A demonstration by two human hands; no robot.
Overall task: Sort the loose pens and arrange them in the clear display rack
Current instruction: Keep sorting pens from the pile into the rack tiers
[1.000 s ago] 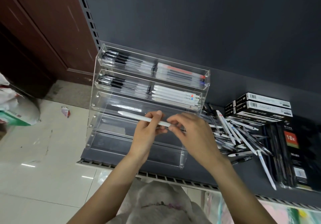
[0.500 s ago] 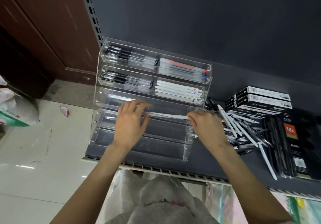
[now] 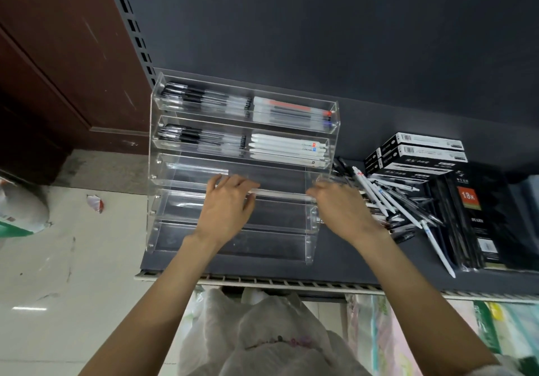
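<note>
Top two tiers of clear rack (image 3: 163, 171) filled; both hands, left (image 3: 227, 209) and right (image 3: 344, 212), pinch one white pen (image 3: 283, 192) at third tier; loose pile (image 3: 402, 200) at 3 o'clock remains.

Dark shelf (image 3: 350, 262): clear rack (image 3: 154, 200), loose pens (image 3: 393, 200), boxes (image 3: 423, 148).

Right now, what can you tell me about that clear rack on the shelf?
The clear display rack looks like transparent acrylic, stepped in five tiers and standing upright on the dark shelf against the back panel. The top two tiers hold black-capped pens on the left and pale ones on the right. The lower tiers are nearly bare. The left hand and right hand lay a white pen along the middle tier's front edge.
</note>
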